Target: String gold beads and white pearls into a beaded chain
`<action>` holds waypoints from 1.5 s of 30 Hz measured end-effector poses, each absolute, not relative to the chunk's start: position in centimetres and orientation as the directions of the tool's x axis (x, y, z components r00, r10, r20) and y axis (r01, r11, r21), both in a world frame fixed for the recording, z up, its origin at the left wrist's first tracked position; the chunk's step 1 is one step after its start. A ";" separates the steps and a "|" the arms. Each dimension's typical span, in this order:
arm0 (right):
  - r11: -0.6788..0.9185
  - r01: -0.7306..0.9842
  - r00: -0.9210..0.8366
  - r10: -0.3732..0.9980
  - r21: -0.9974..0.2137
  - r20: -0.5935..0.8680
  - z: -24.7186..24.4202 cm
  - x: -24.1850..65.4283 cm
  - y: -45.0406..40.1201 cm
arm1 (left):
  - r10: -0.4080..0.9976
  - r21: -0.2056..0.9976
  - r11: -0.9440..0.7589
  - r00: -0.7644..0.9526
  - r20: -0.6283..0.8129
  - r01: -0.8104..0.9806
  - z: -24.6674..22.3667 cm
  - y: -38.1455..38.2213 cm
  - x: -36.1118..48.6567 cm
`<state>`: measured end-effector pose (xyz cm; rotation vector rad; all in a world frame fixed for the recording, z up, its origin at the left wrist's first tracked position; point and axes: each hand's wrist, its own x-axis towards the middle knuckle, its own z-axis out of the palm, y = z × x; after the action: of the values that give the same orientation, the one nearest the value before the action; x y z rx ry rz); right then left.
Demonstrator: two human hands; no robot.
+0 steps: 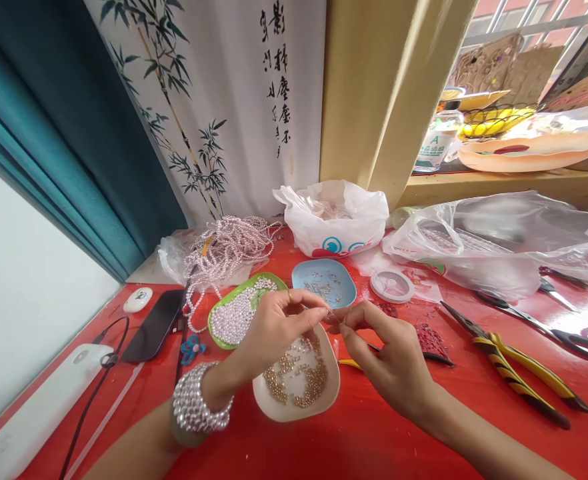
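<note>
My left hand (pixel 279 327), a pearl bracelet at its wrist, is closed in a pinch over the far side of a cream bowl (pixel 294 415) of gold and whitish beads. Opposite it, my right hand (pixel 389 343) also pinches, thumb against forefinger. A thin strand (pixel 335 317) runs between the two sets of fingertips; whether it is thread or wire I cannot tell. Left of the bowl, partly behind my left hand, lies a green tray (pixel 217 338) of pale pearl beads. Beyond my fingers stands a blue dish (pixel 345 288) with small metal pieces.
Pink bead strings (pixel 234 247) are heaped at the back left, beside a white plastic bag (pixel 331 227). Yellow-black pliers (pixel 511 367) and scissors (pixel 539 323) lie on the right. A clear spool (pixel 392 285) sits behind my right hand. A phone (pixel 157 327) and cable are on the left.
</note>
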<state>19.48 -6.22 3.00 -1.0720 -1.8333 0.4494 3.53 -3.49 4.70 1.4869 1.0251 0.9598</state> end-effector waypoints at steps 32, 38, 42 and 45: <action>0.426 0.808 -0.384 0.905 -0.407 0.186 -2.0 26.3 -12.3 | 0.844 0.939 0.343 0.431 -0.320 0.025 1.7 -4.2 5.4; 0.443 0.837 -0.340 0.881 -0.321 0.329 -0.9 27.8 -9.8 | 0.833 0.934 0.354 0.437 -0.341 0.054 1.7 -4.3 5.5; 0.433 0.876 -0.333 0.862 -0.213 0.382 -1.2 28.4 -9.2 | 0.837 0.934 0.354 0.426 -0.343 0.056 1.7 -4.3 5.5; 0.463 0.869 -0.376 0.848 -0.176 0.373 -1.7 28.6 -9.5 | 0.842 0.935 0.349 0.418 -0.340 0.059 1.6 -4.3 5.6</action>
<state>28.59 -9.46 -1.65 -1.4402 -2.3060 -0.0685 5.58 -4.32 1.63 1.1060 1.0246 0.6437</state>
